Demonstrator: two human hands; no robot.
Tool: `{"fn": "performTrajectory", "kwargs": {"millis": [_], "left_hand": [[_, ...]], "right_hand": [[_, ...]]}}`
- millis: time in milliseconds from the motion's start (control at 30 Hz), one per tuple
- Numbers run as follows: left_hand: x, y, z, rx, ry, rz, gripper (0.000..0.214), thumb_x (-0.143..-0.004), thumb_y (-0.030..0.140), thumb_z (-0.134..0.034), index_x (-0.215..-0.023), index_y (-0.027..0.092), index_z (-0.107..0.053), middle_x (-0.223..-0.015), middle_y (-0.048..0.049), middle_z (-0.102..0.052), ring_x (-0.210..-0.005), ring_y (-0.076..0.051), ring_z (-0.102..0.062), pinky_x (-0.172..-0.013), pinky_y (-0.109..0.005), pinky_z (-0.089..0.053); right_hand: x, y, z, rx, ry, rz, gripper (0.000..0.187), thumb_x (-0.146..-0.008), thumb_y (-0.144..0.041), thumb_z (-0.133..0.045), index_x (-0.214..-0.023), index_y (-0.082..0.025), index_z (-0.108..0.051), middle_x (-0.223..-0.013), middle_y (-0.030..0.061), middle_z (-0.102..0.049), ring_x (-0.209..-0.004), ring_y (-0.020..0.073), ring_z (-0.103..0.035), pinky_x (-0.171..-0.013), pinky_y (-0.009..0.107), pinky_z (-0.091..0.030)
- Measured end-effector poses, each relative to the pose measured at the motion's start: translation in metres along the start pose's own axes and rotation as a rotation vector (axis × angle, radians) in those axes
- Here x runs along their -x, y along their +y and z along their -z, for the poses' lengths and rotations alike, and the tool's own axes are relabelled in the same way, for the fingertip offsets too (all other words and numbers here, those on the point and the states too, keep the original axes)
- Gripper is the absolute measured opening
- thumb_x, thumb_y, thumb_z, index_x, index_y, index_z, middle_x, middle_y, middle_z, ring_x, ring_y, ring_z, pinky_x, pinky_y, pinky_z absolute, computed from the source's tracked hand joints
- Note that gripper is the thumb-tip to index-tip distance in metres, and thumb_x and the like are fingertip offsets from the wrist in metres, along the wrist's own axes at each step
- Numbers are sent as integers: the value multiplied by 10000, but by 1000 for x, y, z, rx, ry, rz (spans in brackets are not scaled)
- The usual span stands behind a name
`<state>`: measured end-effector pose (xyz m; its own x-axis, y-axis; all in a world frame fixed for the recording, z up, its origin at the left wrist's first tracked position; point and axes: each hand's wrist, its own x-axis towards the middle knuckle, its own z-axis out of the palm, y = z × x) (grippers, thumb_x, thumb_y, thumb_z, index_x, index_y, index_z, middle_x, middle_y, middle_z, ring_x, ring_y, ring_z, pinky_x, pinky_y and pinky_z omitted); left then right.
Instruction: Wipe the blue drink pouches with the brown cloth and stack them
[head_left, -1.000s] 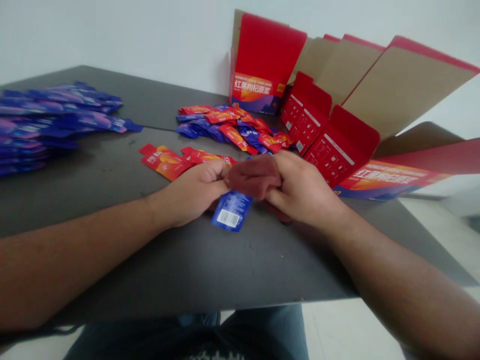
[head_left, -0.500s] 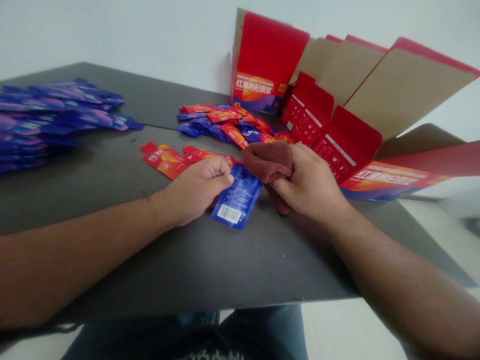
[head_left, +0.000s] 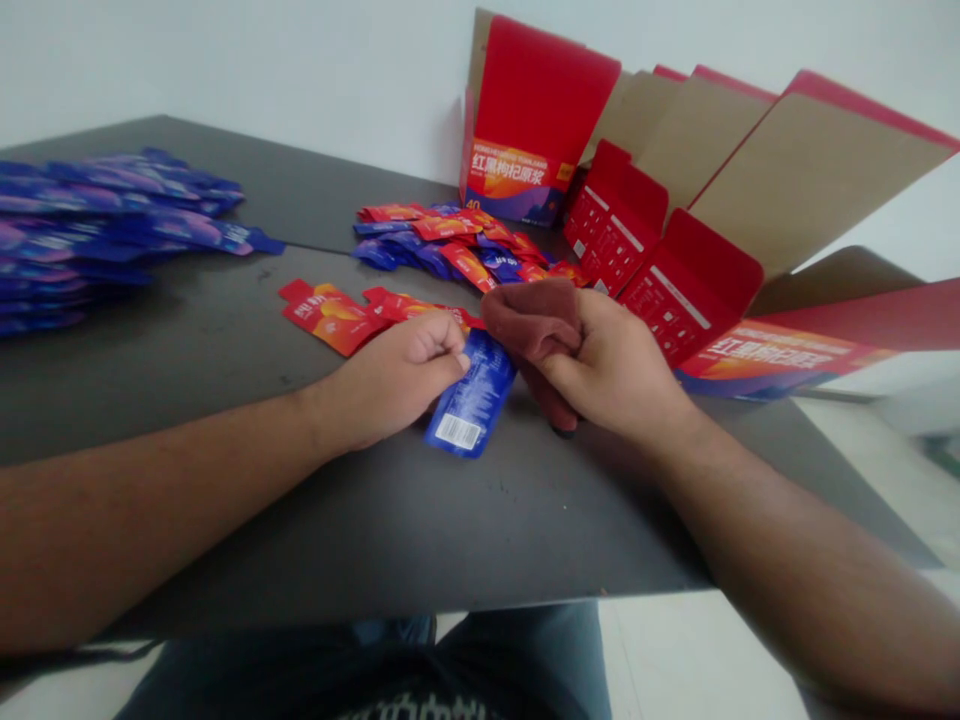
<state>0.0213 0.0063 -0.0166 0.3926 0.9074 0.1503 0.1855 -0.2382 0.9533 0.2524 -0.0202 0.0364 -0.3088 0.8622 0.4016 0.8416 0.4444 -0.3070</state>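
Observation:
Between my hands is a blue sachet [head_left: 474, 398], its printed back and white barcode facing me. My left hand [head_left: 405, 375] is closed, pinching the sachet's left edge between thumb and fingers. A brown cloth [head_left: 534, 320] is bunched in my right hand [head_left: 619, 360], with one end hanging below the fingers. The cloth covers the sachet's upper end. Just behind my left hand, red-orange sachets [head_left: 330, 315] lie flat on the dark table [head_left: 420, 540].
A heap of red and blue sachets [head_left: 457, 245] lies farther back. Blue sachets [head_left: 97, 240] are stacked at the left. Behind stand an upright red carton [head_left: 517, 130] and, to the right, open cartons [head_left: 780, 350] with raised flaps. The table's front edge is near my lap.
The sachet's upper part has tilted slightly under the cloth. Both hands keep their grips in almost the same place, and the view has shifted a little.

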Motion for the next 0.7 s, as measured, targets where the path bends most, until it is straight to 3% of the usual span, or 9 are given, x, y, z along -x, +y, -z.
{"fn": "performTrajectory", "kwargs": {"millis": [167,367,533,700], "left_hand": [[-1,-5,-2,214,-63,40,120,-853,246,-712,-824,209,-602,-749,8,-629,-628,-129,-526,-561,-242,-415],[-4,-14,1,220,8,17,133,-870,211,-662,-789,215,-557,-693,27,-497,-585,-116,-428,-516,-235,-343],[-3,-8,2,142,-34,28,177,-881,228,-666,-781,219,-520,-654,37,-491,-546,-110,-416,-500,-251,-310],[-1,-9,3,126,-22,43,129,-872,197,-646,-810,225,-537,-642,47,-469,-526,-101,-413,-499,-254,-305]], "right_hand": [[7,-14,-9,-76,-153,131,180,-819,-208,-672,-996,-178,-672,-959,65,-708,-903,240,-656,-799,349,-500],[9,-15,-4,-144,-444,303,175,-777,-171,-664,-951,-183,-670,-927,40,-687,-857,206,-632,-749,311,-482],[3,-5,-2,-13,-101,94,249,-810,-212,-668,-1051,-167,-710,-1011,79,-732,-902,246,-664,-782,345,-498],[0,-1,-5,-84,-52,-48,359,-913,-274,-636,-1260,-203,-691,-1115,71,-770,-968,258,-709,-826,356,-529]]}}
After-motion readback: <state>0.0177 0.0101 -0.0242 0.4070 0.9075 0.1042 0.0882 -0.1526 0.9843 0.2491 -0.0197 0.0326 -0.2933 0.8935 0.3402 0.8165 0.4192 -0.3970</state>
